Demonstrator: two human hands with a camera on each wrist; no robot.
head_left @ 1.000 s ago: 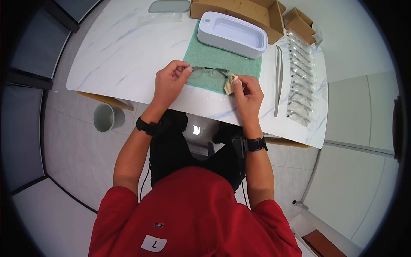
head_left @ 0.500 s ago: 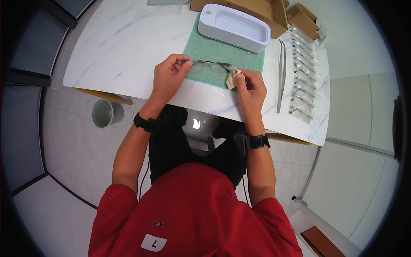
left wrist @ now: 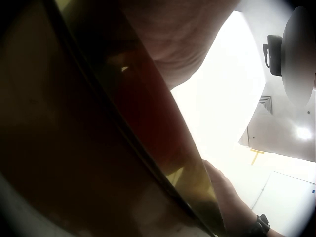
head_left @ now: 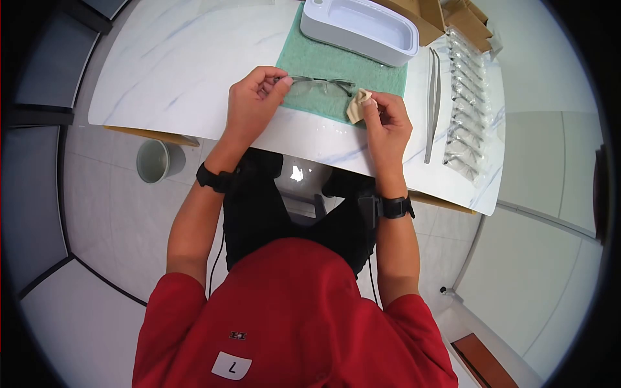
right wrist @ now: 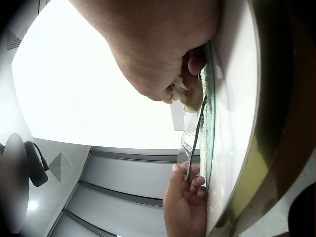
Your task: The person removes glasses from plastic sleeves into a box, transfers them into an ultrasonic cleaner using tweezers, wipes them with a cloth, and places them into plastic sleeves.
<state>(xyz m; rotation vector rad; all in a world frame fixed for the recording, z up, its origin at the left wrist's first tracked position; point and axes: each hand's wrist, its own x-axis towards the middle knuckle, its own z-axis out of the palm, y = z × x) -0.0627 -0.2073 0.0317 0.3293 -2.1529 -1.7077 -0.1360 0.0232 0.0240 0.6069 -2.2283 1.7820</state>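
A pair of glasses point(head_left: 317, 86) with clear lenses and a thin dark frame is held low over the green towel point(head_left: 317, 55). My left hand point(head_left: 253, 100) pinches the glasses at their left end between thumb and fingers. In my right hand point(head_left: 390, 129) a crumpled beige cloth point(head_left: 357, 107) is gripped between thumb and forefinger, right at the right end of the glasses. The right wrist view shows the cloth point(right wrist: 190, 98) under the curled fingers and the glasses point(right wrist: 194, 136) reaching to the left hand point(right wrist: 185, 207). The left wrist view is mostly blocked by the table edge.
A white tub-shaped device point(head_left: 359, 32) stands on the towel's far part. Long metal tweezers point(head_left: 432, 107) lie to the right, beside a row of several plastic-wrapped glasses point(head_left: 467, 103). Cardboard boxes point(head_left: 466, 22) are behind. A bin point(head_left: 154, 161) stands on the floor at left.
The head view has shifted, so the table things sit higher in it. The right hand with the cloth has moved slightly right; the left hand keeps its pinch on the glasses.
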